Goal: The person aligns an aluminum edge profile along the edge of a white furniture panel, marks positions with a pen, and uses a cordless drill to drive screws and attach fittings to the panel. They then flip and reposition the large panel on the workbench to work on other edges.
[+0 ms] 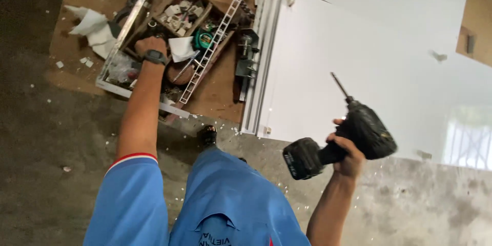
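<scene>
My right hand (347, 154) grips a black cordless drill (359, 133) by its handle, held up at the right with its bit pointing up and left over a large white panel (359, 56). My left hand (150, 44), with a dark watch on the wrist, reaches down into a wooden toolbox (174, 25) on the floor at the upper left. Its fingers are buried among the box's contents, so whether they hold anything is hidden.
The toolbox holds small white pieces, a green tape measure (205, 38) and white paper. A perforated metal rail (218, 33) lies across it. Black clamps (247, 54) and white strips (261, 56) lie beside the panel. A crumpled white rag (95, 31) lies left. The concrete floor has white chips.
</scene>
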